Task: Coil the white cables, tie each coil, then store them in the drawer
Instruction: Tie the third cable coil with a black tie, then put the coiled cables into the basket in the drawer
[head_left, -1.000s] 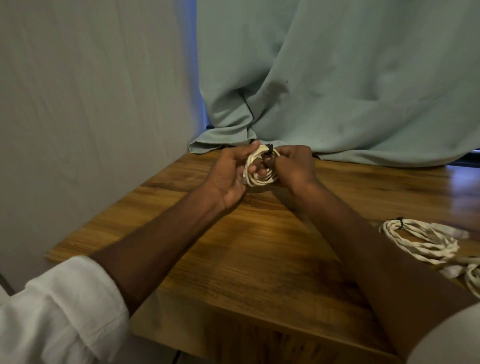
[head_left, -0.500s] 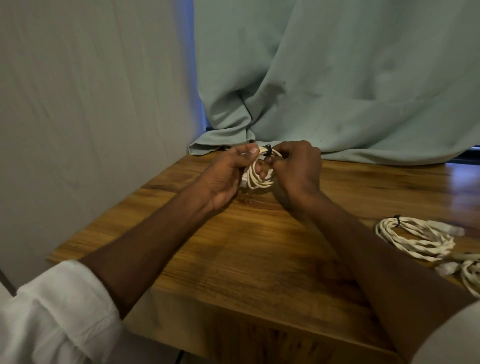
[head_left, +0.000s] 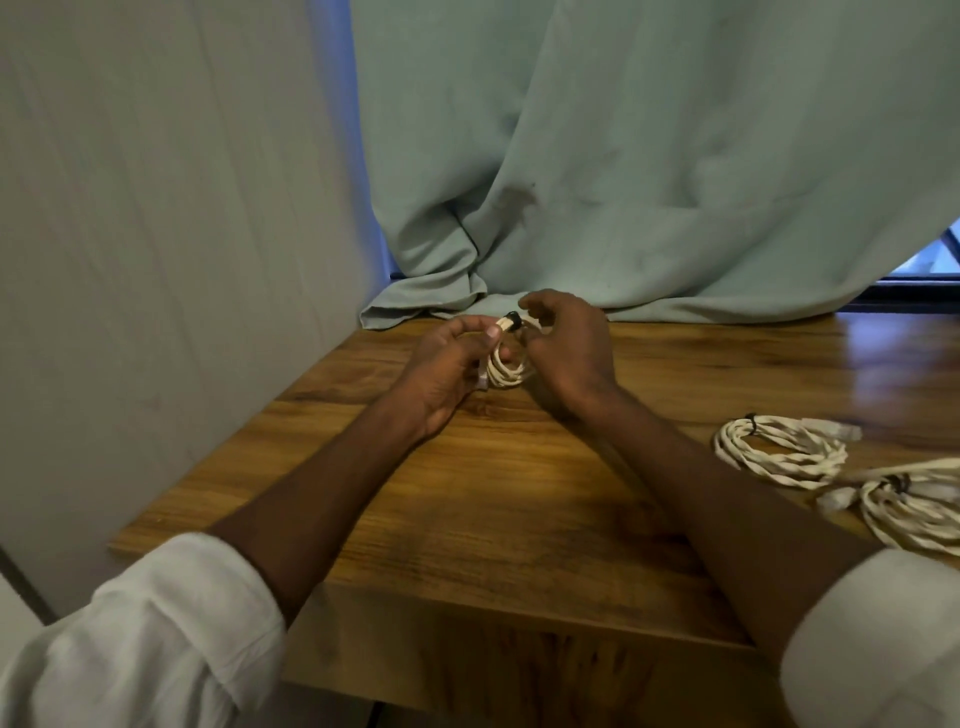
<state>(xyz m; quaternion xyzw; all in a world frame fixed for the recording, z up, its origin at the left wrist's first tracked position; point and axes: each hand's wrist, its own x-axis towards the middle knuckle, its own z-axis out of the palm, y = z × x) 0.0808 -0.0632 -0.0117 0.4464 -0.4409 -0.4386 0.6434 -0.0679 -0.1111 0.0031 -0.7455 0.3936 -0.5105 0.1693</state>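
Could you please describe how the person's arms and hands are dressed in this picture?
Both forearms are bare, with white sleeves pushed up near the elbows: left sleeve crumpled, right sleeve smoother. The left hand and right hand show no gloves.

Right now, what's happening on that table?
A person is tying up a small white cable coil above the wooden table. The left hand grips the coil; the right hand has curled fingers at the black tie on top. Two more tied coils lie on the table's right side. No drawer is visible.
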